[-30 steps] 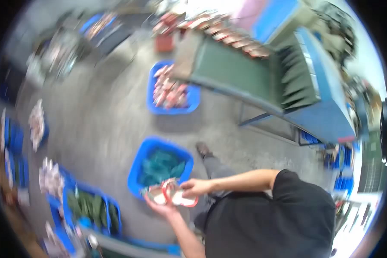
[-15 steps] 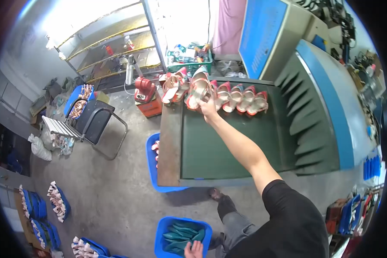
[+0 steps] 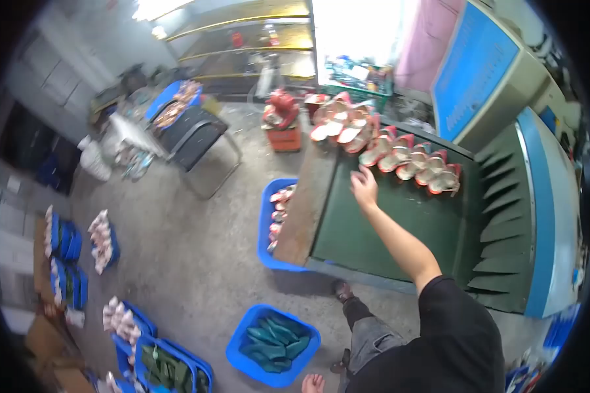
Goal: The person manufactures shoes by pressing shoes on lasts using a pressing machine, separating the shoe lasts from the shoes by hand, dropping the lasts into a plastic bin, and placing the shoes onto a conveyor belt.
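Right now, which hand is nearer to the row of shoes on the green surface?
Right. The right hand is over the green surface, just beside the row of shoes; the left hand is far off, by the blue tub of teal pieces.

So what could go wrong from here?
The shoes sit close together in a row, so the right grip beside them might knock one into its neighbours. The blue tub of green pieces stands on the floor near the person's foot, so a step could catch it.

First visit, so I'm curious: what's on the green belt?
A row of red-trimmed shoes lies along one side of the green belt, near the right hand. The surface beneath them is hidden.
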Action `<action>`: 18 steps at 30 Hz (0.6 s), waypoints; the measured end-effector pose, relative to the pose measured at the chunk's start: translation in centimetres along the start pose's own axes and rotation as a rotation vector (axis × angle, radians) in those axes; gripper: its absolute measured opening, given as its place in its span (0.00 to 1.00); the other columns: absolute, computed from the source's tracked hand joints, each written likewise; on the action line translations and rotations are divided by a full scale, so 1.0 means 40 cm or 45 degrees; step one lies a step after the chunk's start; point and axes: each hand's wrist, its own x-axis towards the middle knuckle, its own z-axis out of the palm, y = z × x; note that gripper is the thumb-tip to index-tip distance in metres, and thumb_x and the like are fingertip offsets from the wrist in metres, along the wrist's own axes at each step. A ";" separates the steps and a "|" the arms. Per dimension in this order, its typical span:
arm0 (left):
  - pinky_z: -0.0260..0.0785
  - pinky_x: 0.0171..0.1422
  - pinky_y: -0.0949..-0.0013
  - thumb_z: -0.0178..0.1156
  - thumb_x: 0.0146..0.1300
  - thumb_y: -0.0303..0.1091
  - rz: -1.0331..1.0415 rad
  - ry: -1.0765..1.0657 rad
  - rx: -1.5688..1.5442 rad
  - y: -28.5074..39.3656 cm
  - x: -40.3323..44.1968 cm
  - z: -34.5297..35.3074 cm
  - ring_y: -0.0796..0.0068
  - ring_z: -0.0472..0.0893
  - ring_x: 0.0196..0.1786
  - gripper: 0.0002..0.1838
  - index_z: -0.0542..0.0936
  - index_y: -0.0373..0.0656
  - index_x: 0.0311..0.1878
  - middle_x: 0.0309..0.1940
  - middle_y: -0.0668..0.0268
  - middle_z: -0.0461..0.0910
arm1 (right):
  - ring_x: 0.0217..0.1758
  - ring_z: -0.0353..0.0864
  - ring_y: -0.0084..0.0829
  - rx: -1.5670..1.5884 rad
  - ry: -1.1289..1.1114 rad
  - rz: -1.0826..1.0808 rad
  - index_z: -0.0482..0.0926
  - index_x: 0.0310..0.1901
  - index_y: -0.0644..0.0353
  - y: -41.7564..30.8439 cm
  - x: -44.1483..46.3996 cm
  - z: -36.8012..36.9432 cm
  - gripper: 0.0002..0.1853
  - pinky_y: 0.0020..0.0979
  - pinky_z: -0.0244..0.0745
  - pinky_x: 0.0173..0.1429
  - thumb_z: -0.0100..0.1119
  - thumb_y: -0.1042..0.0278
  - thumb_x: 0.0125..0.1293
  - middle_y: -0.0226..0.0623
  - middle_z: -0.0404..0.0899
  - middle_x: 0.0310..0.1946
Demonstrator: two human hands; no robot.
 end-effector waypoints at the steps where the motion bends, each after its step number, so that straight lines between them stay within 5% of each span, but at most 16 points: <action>1: 0.69 0.68 0.41 0.61 0.68 0.40 0.027 -0.010 -0.054 -0.070 0.042 -0.064 0.43 0.73 0.65 0.30 0.64 0.43 0.70 0.65 0.44 0.69 | 0.39 0.81 0.23 -0.026 -0.050 0.062 0.68 0.67 0.64 0.002 -0.140 0.000 0.27 0.27 0.78 0.38 0.60 0.68 0.68 0.40 0.85 0.47; 3: 0.73 0.66 0.49 0.61 0.68 0.38 0.148 0.062 -0.100 -0.109 -0.047 -0.034 0.49 0.79 0.62 0.32 0.65 0.44 0.73 0.61 0.46 0.75 | 0.32 0.76 0.19 -0.073 -0.310 0.192 0.69 0.66 0.64 0.030 -0.466 0.010 0.26 0.24 0.73 0.33 0.61 0.68 0.69 0.36 0.84 0.41; 5: 0.79 0.53 0.60 0.62 0.67 0.31 0.248 0.081 -0.274 -0.155 -0.097 -0.049 0.62 0.85 0.48 0.27 0.69 0.42 0.69 0.46 0.57 0.83 | 0.29 0.74 0.20 -0.185 -0.787 0.361 0.70 0.64 0.67 0.086 -0.820 0.012 0.23 0.25 0.70 0.31 0.59 0.73 0.68 0.34 0.81 0.36; 7: 0.78 0.47 0.66 0.62 0.67 0.32 0.380 0.129 -0.356 -0.258 -0.121 -0.118 0.68 0.83 0.44 0.26 0.70 0.39 0.68 0.48 0.57 0.83 | 0.29 0.75 0.21 -0.164 -1.271 0.801 0.72 0.62 0.66 0.053 -1.190 0.007 0.21 0.25 0.72 0.31 0.59 0.74 0.68 0.34 0.81 0.37; 10: 0.78 0.49 0.66 0.62 0.68 0.33 0.537 0.242 -0.802 -0.417 -0.257 -0.262 0.68 0.84 0.45 0.26 0.71 0.38 0.68 0.48 0.55 0.83 | 0.36 0.79 0.24 -0.312 -2.201 0.553 0.75 0.60 0.62 0.008 -1.648 0.009 0.20 0.28 0.76 0.35 0.60 0.78 0.66 0.36 0.83 0.42; 12: 0.79 0.52 0.63 0.60 0.69 0.33 0.761 0.382 -0.993 -0.525 -0.356 -0.418 0.65 0.84 0.47 0.25 0.71 0.37 0.66 0.48 0.54 0.83 | 0.35 0.79 0.23 -0.378 -2.451 0.659 0.75 0.60 0.63 -0.071 -1.913 0.006 0.20 0.28 0.75 0.36 0.61 0.77 0.66 0.35 0.82 0.40; 14: 0.79 0.52 0.61 0.60 0.69 0.31 0.600 0.692 -1.455 -0.657 -0.464 -0.530 0.62 0.85 0.49 0.23 0.72 0.34 0.65 0.47 0.53 0.83 | 0.35 0.79 0.23 -0.445 -2.748 0.724 0.75 0.60 0.64 -0.083 -2.129 0.053 0.21 0.28 0.76 0.38 0.63 0.75 0.66 0.33 0.81 0.37; 18: 0.79 0.46 0.64 0.63 0.65 0.28 0.927 0.948 -1.780 -0.965 -0.554 -0.747 0.65 0.84 0.43 0.23 0.72 0.32 0.62 0.43 0.54 0.82 | 0.33 0.79 0.24 -0.520 -2.904 0.755 0.77 0.56 0.62 -0.162 -2.529 0.213 0.18 0.29 0.76 0.38 0.63 0.70 0.65 0.32 0.80 0.34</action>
